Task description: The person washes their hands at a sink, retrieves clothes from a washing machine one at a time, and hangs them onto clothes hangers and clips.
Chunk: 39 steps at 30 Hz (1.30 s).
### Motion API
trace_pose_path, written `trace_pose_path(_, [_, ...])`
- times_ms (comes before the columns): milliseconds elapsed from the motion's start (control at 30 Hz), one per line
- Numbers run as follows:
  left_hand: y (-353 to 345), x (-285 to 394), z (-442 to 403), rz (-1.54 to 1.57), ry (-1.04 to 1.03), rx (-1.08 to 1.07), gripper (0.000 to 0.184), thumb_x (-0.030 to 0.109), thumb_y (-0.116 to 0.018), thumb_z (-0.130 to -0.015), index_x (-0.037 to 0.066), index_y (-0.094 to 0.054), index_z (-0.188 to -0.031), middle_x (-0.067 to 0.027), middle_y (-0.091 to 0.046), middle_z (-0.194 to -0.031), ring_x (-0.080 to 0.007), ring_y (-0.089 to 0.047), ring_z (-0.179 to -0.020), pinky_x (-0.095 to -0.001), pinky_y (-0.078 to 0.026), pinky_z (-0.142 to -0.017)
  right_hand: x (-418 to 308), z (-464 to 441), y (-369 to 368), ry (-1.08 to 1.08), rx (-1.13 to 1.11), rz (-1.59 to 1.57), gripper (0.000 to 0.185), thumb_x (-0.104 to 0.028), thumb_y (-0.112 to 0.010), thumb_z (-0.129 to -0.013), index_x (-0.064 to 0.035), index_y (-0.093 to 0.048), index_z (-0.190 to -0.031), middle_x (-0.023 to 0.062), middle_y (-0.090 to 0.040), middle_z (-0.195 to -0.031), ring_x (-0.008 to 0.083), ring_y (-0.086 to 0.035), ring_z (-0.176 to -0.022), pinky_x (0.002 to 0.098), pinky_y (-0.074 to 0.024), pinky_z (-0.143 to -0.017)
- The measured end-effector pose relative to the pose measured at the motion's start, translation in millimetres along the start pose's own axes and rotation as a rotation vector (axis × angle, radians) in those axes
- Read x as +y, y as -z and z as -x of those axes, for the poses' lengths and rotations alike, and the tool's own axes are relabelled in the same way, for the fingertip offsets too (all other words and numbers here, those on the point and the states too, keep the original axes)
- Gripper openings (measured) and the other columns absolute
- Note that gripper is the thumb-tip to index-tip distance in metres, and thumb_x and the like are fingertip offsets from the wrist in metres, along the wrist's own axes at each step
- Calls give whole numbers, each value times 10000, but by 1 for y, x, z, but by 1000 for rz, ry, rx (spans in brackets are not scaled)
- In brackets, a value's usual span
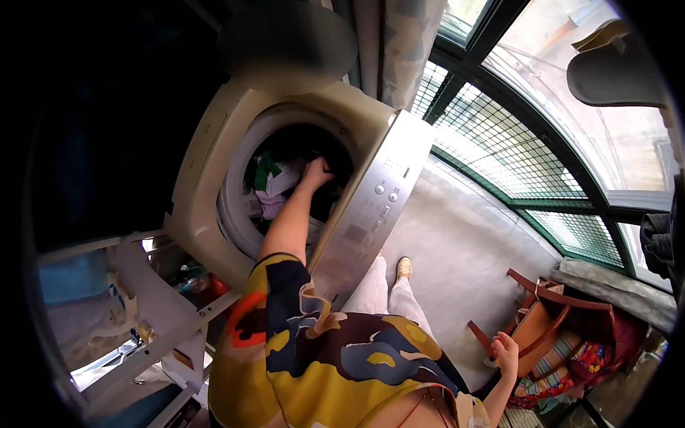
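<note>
My left hand reaches down into the open tub of a top-loading washing machine. Its fingers are curled closed over a very dark area, and what they grip is hidden there. Just left of that hand lie a white cloth, a green cloth and a lilac cloth inside the tub. Out to the right, my right hand hangs in the air beside a wooden chair, its fingers loosely bent and apart with nothing in them.
The machine's button panel faces my body. A reddish wooden chair with colourful fabric stands at right. Green-framed mesh windows line the far right. On the left is a light metal rack. Grey floor lies between.
</note>
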<state>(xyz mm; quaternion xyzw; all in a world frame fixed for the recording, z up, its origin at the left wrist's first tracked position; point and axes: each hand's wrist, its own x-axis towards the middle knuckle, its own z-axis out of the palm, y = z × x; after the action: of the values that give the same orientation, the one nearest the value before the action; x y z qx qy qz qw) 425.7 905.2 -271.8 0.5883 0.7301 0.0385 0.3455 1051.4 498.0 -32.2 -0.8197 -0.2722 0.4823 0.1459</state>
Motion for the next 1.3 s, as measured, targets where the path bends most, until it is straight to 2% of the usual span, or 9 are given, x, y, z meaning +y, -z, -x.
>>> trace_pose_path(267, [47, -18, 85, 293, -122, 86, 319, 32, -745, -593, 90, -724, -906, -119, -699, -814, -246, -676, -779, -330, -526, -737, -3, -44, 4, 115, -105, -1, 334, -83, -602, -886, 18, -575, -1203, 30, -639, -986, 103, -593, -788, 219, -460, -647])
trace_pose_path(567, [145, 25, 246, 670, -102, 371, 211, -39, -627, -688, 3, -689, -886, -80, -692, -808, -133, -641, -739, -280, -503, -682, -26, -113, 27, 333, -157, 104, 370, -69, -619, -866, 38, -577, -1219, 74, -652, -1015, 129, -607, -827, 240, -483, -707])
trace_pose_path(667, [119, -11, 268, 963, 118, 609, 232, 28, -674, -689, 20, -689, -920, -102, -698, -836, -177, -661, -766, -298, -514, -720, -27, -126, 30, 376, -140, 217, 366, -92, -631, -862, 30, -590, -1205, 65, -661, -987, 128, -613, -823, 239, -488, -684])
trace_pose_path(833, [70, -42, 213, -55, 103, 24, 329, 261, -780, -665, 89, -717, -938, -133, -699, -945, -302, -661, -916, -373, -519, -830, -51, -116, 12, 358, -224, 224, 370, -96, -638, -860, 32, -590, -1204, 71, -669, -984, 126, -611, -820, 244, -488, -689])
trace_pose_path(900, [47, -49, 179, -258, 149, -275, 333, 303, -792, -665, 86, -726, -909, -149, -700, -928, -299, -655, -935, -378, -514, -853, -60, -112, 5, 356, -228, 220, 369, -95, -640, -859, 32, -591, -1203, 76, -670, -989, 129, -612, -829, 249, -492, -700])
trace_pose_path(933, [34, -60, 161, -310, 175, -368, 443, 337, -771, -629, 128, -711, -1015, -141, -666, -1070, -316, -626, -1010, -392, -485, -905, -63, -107, 4, 344, -232, 208, 361, -93, -636, -860, 33, -596, -1195, 84, -671, -999, 140, -617, -856, 260, -498, -737])
trace_pose_path(1033, [31, -42, 150, -292, 327, -185, 551, 341, -771, -638, 159, -662, -1147, -129, -560, -1271, -315, -572, -1121, -405, -461, -959, -60, -94, 7, 304, -201, 243, 362, -83, -650, -857, 11, -601, -1203, 97, -669, -1045, 159, -638, -899, 269, -504, -783])
trace_pose_path(1067, [29, -45, 140, -199, 358, -142, 602, 304, -783, -687, 191, -593, -1247, -45, -450, -1388, -354, -521, -1180, -436, -465, -979, -56, -91, 11, 314, -173, 288, 358, -85, -645, -855, 13, -603, -1196, 86, -671, -1040, 156, -634, -904, 270, -503, -789])
trace_pose_path(1300, [7, -31, 103, -188, 361, -99, 825, 378, -802, -689, 222, -423, -1405, -24, -350, -1482, -350, -354, -1332, -496, -424, -1025, -26, -60, 11, 127, -135, 237, 323, -75, -628, -857, 15, -613, -1167, 87, -673, -1016, 166, -633, -915, 283, -507, -810])
